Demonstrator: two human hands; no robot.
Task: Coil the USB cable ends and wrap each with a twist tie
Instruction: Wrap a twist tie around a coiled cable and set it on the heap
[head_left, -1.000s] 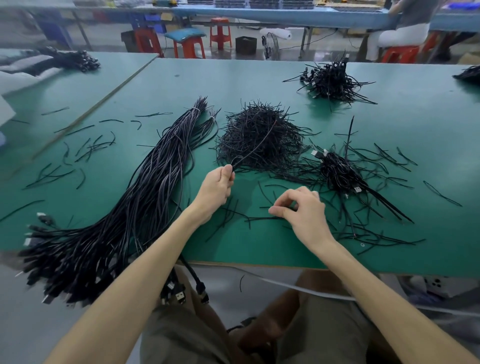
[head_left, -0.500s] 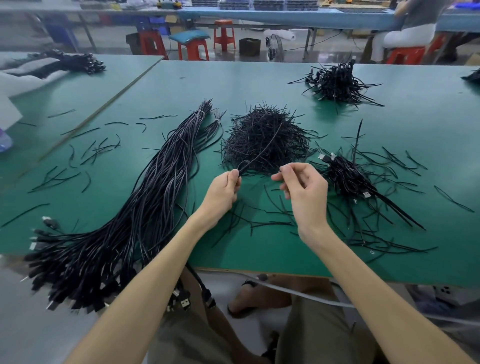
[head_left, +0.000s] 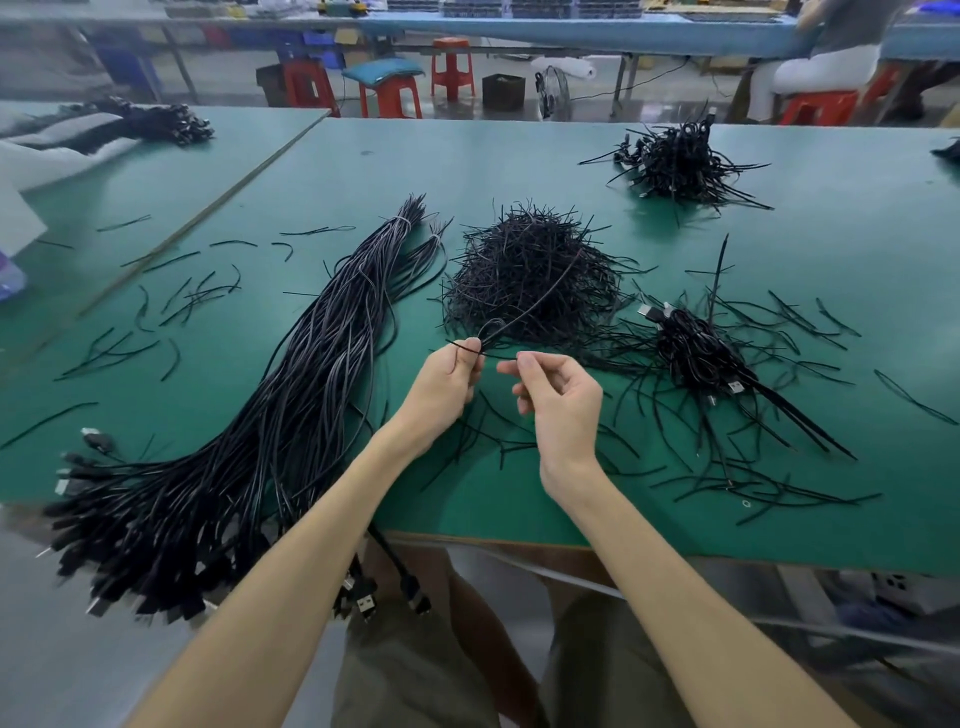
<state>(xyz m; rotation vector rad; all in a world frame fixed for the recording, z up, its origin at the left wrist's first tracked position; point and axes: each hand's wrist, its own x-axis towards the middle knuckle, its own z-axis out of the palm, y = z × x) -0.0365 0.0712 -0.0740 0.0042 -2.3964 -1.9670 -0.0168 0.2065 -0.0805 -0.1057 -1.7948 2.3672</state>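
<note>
My left hand (head_left: 447, 379) pinches one black USB cable (head_left: 540, 296), bent into a small loop (head_left: 491, 328) just above my fingertips. A short black twist tie (head_left: 465, 347) lies across the same pinch. The cable's free length runs up and right over the heap of twist ties (head_left: 530, 260). My right hand (head_left: 558, 397) hovers just right of the left one, fingers curled but apart, with nothing visibly in it. A thick bundle of black USB cables (head_left: 291, 395) stretches along the table on my left, its plugs hanging over the near edge.
A small pile of tied cables (head_left: 696, 353) lies to the right among loose ties; another pile (head_left: 675, 161) sits far right. Stray ties (head_left: 182, 301) dot the green table (head_left: 519, 166). Red stools (head_left: 389, 93) and a seated person (head_left: 826, 62) are beyond it.
My right hand left the table's near part, came up beside my left hand and brought a twist tie to the pinch. The cable end now shows a small loop.
</note>
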